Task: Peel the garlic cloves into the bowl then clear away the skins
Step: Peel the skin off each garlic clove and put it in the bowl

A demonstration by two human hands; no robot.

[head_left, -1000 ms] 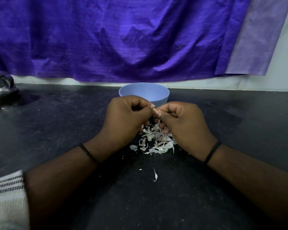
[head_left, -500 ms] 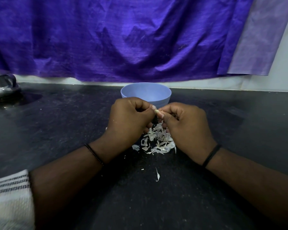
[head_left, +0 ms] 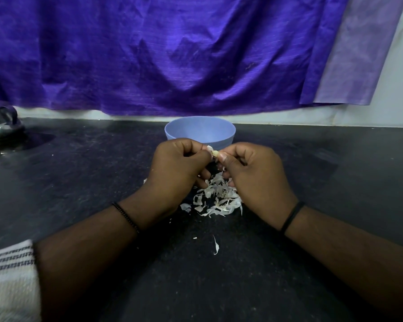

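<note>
Above the dark bench (head_left: 79,182), left hand (head_left: 179,169) and right hand (head_left: 254,173) pinch one garlic cloves piece (head_left: 214,152) between curled fingers; blue bowl (head_left: 200,131) just behind; skins (head_left: 216,198) heaped on bench beneath hands.

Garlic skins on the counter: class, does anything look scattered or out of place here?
Mostly no. The skins lie in one heap below the hands, in front of the bowl. Only one curled strip and a tiny fleck lie apart, nearer the person.
</note>
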